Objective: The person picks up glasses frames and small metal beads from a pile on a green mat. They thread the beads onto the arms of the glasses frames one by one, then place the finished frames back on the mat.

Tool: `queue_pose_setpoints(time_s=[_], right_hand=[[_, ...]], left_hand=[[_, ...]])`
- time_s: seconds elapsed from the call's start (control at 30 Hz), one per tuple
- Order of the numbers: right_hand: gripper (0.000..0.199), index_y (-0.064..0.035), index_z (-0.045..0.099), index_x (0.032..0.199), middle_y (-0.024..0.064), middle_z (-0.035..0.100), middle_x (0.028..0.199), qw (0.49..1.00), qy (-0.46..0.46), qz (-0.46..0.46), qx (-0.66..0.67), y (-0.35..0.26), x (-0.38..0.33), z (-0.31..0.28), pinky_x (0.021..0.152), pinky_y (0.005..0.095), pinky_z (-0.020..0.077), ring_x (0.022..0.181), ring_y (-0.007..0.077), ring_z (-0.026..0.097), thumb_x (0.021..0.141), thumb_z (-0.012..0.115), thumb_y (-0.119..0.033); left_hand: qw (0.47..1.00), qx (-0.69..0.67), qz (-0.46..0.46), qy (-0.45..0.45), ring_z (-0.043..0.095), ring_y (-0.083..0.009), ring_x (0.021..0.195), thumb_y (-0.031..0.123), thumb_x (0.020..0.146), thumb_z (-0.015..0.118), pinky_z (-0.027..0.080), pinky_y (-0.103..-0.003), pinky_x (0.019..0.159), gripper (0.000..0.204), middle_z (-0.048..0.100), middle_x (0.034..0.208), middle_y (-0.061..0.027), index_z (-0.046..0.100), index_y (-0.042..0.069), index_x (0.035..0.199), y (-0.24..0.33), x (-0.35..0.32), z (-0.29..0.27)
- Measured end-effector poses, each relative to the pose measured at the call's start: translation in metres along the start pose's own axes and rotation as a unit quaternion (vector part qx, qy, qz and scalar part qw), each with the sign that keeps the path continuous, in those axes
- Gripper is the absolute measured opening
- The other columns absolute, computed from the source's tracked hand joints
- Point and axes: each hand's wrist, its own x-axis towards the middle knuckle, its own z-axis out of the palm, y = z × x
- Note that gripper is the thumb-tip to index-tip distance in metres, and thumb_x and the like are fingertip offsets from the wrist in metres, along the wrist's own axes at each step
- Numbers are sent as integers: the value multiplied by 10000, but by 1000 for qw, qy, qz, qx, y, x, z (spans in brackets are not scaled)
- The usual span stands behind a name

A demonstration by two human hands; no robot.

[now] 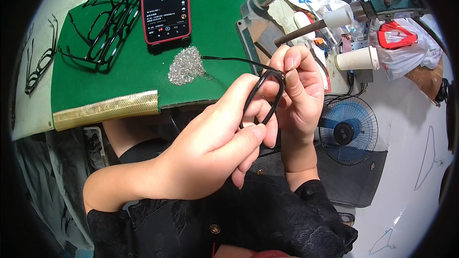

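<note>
Black glasses frame (pixel 260 98) held above the near edge of the bench (pixel 143 67), glossy, thin-rimmed, one temple arm extending left over the green mat. Left hand (pixel 210 153) fingers closed on lower rim; right hand (pixel 299 91) fingers pinched shut at the hinge corner. Heap of small silvery parts (pixel 186 65) lying loose on mat, just far of the frame. White paper cups (pixel 356 59) on their sides at far right, contents not discernible. More black frames (pixel 107 24) piled far left, phone (pixel 165 5) beside them.

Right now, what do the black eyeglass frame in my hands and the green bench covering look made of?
The black eyeglass frame looks like glossy plastic: thin, smooth, catching highlights. The green bench covering looks like matte felt or baize: flat colour, no shine. Neither can be confirmed by sight.
</note>
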Motion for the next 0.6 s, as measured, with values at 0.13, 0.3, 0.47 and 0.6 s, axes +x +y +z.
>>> queue_pose_setpoints(time_s=[0.13,0.3,0.47,0.6], right_hand=[[210,-30,527,1005,34,514,896,996,-6,-57,-74,-2,1,-5,595,190,372,690,81,475,925,630,-194],[587,-21,708,993,62,522,888,850,11,-342,-400,-2,12,-18,574,218,404,698,106,512,898,504,-563],[694,-59,747,996,49,520,897,814,-34,-368,-447,-5,20,-21,523,215,357,676,102,484,834,461,-670],[693,-57,744,1006,49,523,904,826,-38,-343,-446,-5,19,-20,512,213,350,663,96,478,827,474,-670]], left_hand=[[997,-80,4,-2,520,-123,568,74,939,452,456,-227,437,492,513,954,-139,257,4,1385,0,2,0],[996,-84,15,-2,526,-123,581,84,940,456,470,-237,421,498,510,952,-136,253,6,1389,2,2,-1],[996,-86,12,-6,529,-124,585,90,942,460,474,-236,417,506,509,956,-136,248,5,1394,2,3,-2],[996,-89,18,-4,529,-124,582,95,944,462,475,-235,416,511,511,957,-138,244,3,1398,2,1,-2]])
